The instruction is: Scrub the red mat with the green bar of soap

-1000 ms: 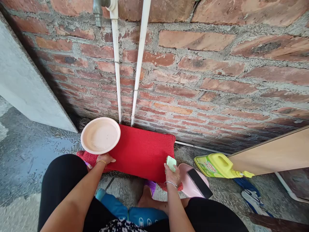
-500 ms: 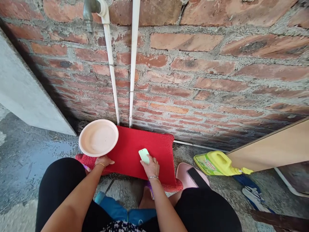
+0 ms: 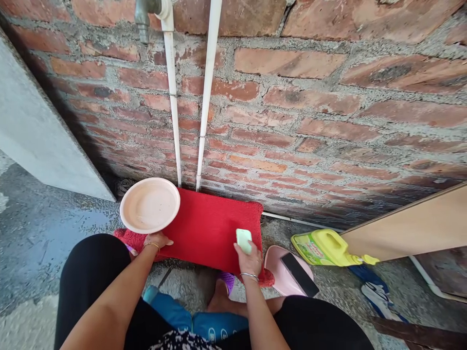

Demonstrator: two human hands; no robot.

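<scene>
A red mat (image 3: 209, 228) with shaggy rolled edges lies spread before me against the foot of the brick wall. My right hand (image 3: 250, 260) is closed around a pale green scrub brush (image 3: 243, 238), which rests on the mat near its right end. Pressed onto the mat's near left part is my left hand (image 3: 156, 239), its thumb stretched out to the right. The basin's rim hides some of its fingers. A pale pink basin (image 3: 149, 204) stands on the mat's left end, just beyond that hand, with a few dark specks inside.
On the right, a black phone (image 3: 299, 274) lies on a pink stool (image 3: 275, 267). A yellow detergent bottle (image 3: 324, 247) lies beyond it. The tap (image 3: 141, 22) and white pipes (image 3: 206, 97) run along the wall. A pale slab (image 3: 47, 121) leans at left; the floor there is wet.
My right hand has slid the scrub brush to the right across the mat. My left hand and the basin stay in place on it, while the view has shifted slightly.
</scene>
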